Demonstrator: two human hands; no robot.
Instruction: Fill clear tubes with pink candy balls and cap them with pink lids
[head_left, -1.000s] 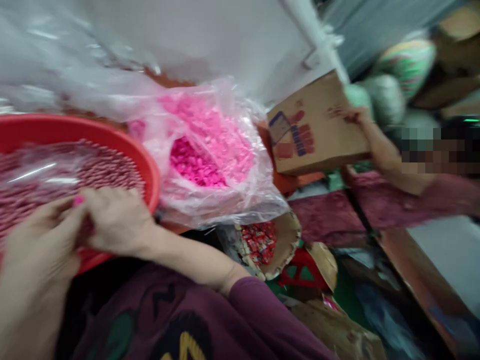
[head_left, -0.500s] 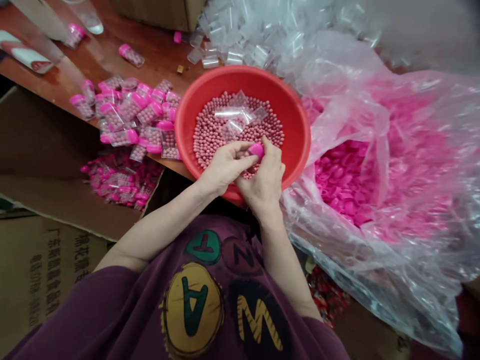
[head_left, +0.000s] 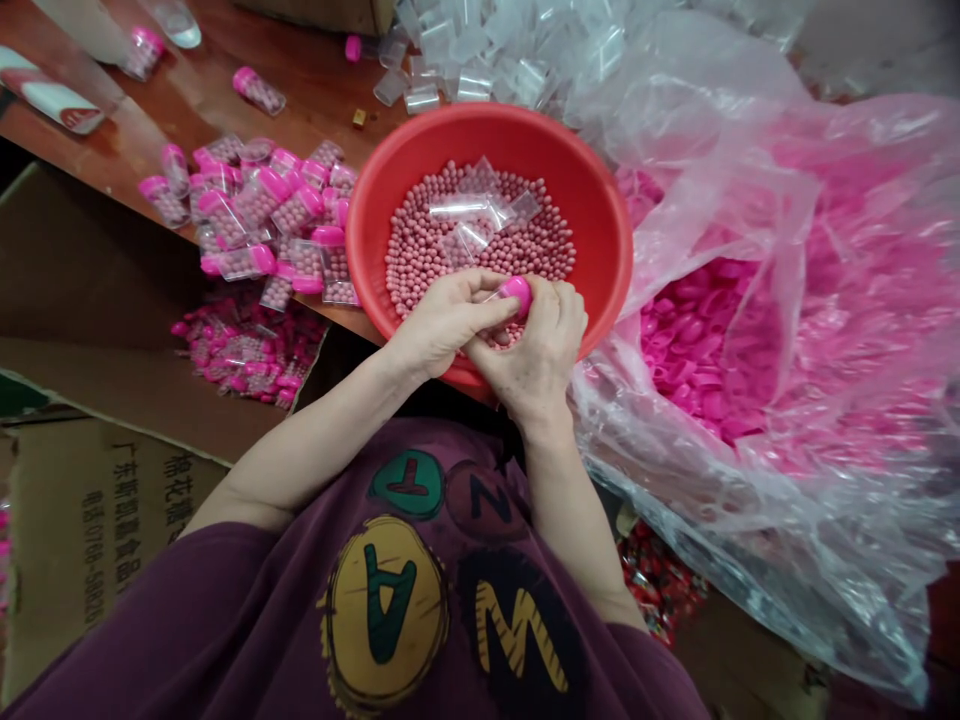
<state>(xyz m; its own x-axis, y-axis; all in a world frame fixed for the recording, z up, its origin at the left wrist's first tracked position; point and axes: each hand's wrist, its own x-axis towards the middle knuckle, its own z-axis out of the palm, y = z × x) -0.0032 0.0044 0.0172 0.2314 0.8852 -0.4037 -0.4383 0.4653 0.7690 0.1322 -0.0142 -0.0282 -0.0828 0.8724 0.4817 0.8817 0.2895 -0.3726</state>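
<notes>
Over the near side of a red plastic basin (head_left: 600, 230), my left hand (head_left: 442, 320) pinches a small clear bottle with a pink cap (head_left: 515, 293); most of its body is hidden by the fingers. My right hand (head_left: 536, 345) is closed, its bent fingers against the cap's right side and its thumb reaching below my left hand. Small pink candy balls (head_left: 420, 235) cover the basin's bottom. Several empty clear bottles (head_left: 472, 210) lie on top of them.
Filled pink-capped bottles (head_left: 262, 200) are heaped left of the basin, with more in a cardboard box (head_left: 90, 310) below. Clear empty bottles (head_left: 510, 75) pile up behind. On the right, a plastic bag (head_left: 757, 390) holds loose pink caps (head_left: 694, 340).
The right fingers have shifted right and curled beside the cap, where a fingertip pressed it before. My left hand keeps its hold. The view has shifted slightly.
</notes>
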